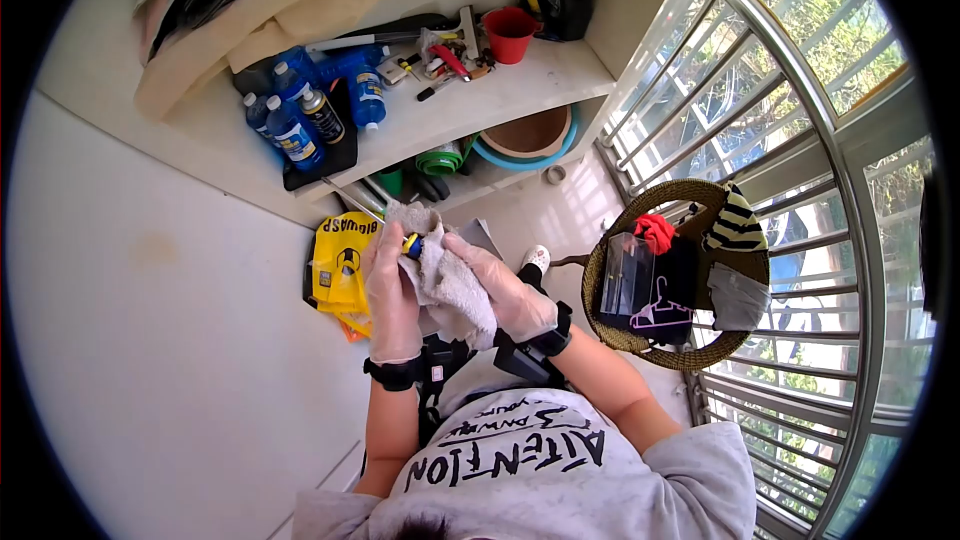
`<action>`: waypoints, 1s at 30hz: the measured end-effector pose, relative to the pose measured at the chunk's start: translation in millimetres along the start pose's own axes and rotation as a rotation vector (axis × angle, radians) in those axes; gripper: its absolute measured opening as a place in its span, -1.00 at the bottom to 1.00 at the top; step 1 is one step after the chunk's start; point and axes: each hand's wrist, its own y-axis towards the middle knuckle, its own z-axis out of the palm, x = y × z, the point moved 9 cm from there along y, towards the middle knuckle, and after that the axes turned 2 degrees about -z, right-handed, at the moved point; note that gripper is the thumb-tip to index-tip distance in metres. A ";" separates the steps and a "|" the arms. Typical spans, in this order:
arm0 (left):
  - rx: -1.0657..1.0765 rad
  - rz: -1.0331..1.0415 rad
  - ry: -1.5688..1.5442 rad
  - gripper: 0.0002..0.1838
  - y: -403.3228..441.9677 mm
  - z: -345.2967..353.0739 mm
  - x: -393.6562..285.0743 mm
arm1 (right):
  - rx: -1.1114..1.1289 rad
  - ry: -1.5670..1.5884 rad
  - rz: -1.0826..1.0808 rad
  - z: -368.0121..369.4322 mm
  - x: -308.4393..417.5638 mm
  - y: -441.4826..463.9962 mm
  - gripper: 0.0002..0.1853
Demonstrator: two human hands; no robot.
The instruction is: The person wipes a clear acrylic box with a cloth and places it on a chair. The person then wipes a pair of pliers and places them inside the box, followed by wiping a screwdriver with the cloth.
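Note:
In front of my body, my left hand (393, 295) in a thin clear glove is closed around a screwdriver (412, 246). Its handle shows blue and yellow, and its thin metal shaft points up and to the left. My right hand (508, 292), gloved the same way, grips a light grey cloth (450, 285). The cloth lies against the screwdriver's handle and hangs down between both hands. Part of the handle is hidden by the cloth and my left fingers.
Blue bottles (292, 130), a red cup (509, 35) and small tools stand on the shelf (400, 130) ahead. A blue basin (530, 155) sits below. A yellow bag (338, 260) is at left. At right, a woven chair (592, 290) holds clothes and a hanger beside the railing (790, 0).

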 end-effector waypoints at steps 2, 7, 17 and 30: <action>-0.017 0.004 -0.008 -0.65 3.2 -4.9 4.4 | 0.006 0.019 0.001 -1.1 2.8 -0.3 -0.65; -0.039 0.016 -0.038 -0.67 -4.6 14.5 -6.5 | 0.009 -0.024 -0.078 -1.8 11.5 -5.1 -0.66; -0.192 0.197 0.053 -0.80 -7.7 -13.8 -1.2 | -0.391 -0.897 -0.435 -25.1 51.6 -11.5 -0.54; -0.121 0.260 0.390 -0.81 -17.2 -18.9 -12.8 | -0.541 -1.321 -0.681 -13.4 80.7 -17.7 -0.55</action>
